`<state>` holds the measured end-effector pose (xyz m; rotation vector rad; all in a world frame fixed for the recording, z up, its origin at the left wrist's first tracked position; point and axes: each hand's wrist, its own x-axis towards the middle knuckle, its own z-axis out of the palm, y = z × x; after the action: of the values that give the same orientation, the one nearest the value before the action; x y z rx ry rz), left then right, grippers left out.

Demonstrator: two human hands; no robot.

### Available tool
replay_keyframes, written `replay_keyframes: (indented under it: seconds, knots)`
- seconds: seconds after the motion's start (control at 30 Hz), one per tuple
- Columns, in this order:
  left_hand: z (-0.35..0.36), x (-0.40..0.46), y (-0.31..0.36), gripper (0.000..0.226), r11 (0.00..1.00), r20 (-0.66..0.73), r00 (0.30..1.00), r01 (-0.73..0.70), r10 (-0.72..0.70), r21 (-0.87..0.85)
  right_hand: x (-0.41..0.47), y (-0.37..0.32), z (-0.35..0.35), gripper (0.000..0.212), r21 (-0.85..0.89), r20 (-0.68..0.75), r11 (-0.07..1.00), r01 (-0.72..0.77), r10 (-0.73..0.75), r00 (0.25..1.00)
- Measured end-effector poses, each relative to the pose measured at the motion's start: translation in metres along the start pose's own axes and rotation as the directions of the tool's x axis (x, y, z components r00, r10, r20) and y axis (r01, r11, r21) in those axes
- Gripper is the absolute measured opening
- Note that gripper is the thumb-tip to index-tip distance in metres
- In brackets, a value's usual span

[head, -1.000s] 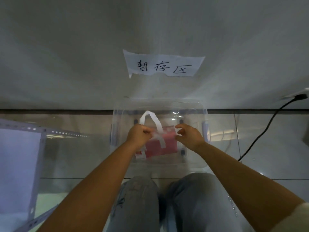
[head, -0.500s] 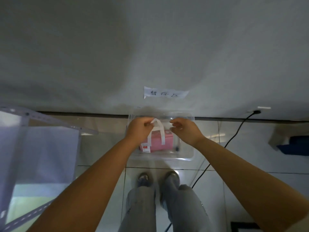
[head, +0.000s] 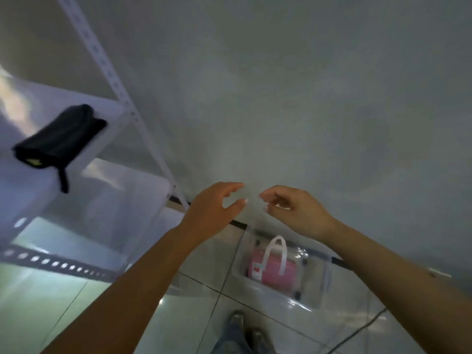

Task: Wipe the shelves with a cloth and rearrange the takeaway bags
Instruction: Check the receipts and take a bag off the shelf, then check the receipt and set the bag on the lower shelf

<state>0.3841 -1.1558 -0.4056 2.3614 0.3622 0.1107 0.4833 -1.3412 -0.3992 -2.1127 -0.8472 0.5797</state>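
A pink takeaway bag (head: 274, 270) with white handles lies inside a clear plastic bin (head: 323, 284) on the tiled floor by the wall. My left hand (head: 212, 210) and my right hand (head: 296, 210) hover well above the bin, both empty, fingers loosely curled and apart. The white metal shelf rack (head: 132, 116) stands at the left. A dark folded cloth-like item (head: 58, 137) lies on one of its shelves, blurred.
A grey wall fills the upper view. A black cable (head: 357, 333) runs over the floor at the lower right. My shoes (head: 245, 328) stand on the tiles in front of the bin. Lower shelf boards (head: 102, 205) extend left of my left arm.
Both hands let go of the bag's white handles and rose away from the bin. The view lifted and swung left, bringing the shelf rack and dark item into sight.
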Motion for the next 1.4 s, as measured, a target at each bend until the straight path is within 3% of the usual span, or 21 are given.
replay_keyframes:
  seconds: [0.2,0.47,0.63,0.9,1.13,1.4]
  knots:
    - [-0.076,-0.086,-0.01,0.046,0.996,-0.193,0.98,0.065,-0.053,0.061,0.002,-0.09,0.028,0.036,-0.036,0.17,0.958,0.284,-0.275,0.946]
    - [-0.164,-0.201,-0.039,0.048,0.98,-0.435,0.891,0.182,-0.131,0.077,0.004,-0.21,0.112,0.044,0.052,0.336,0.843,0.536,-0.52,0.785]
    - [-0.219,-0.273,-0.082,0.055,0.949,-0.533,0.832,0.277,-0.158,0.152,0.006,-0.28,0.187,0.045,0.108,0.391,0.78,0.616,-0.603,0.695]
    - [-0.309,-0.376,-0.181,0.056,0.881,-0.61,0.766,0.414,-0.203,0.228,0.008,-0.373,0.323,0.045,0.162,0.447,0.756,0.634,-0.629,0.636]
    - [-0.371,-0.416,-0.26,0.059,0.859,-0.607,0.765,0.444,-0.217,0.253,0.031,-0.449,0.407,0.047,0.103,0.437,0.74,0.664,-0.634,0.638]
    - [-0.434,-0.388,-0.313,0.057,0.906,-0.609,0.774,0.367,-0.172,0.211,0.087,-0.494,0.461,0.042,0.078,0.37,0.765,0.639,-0.617,0.695]
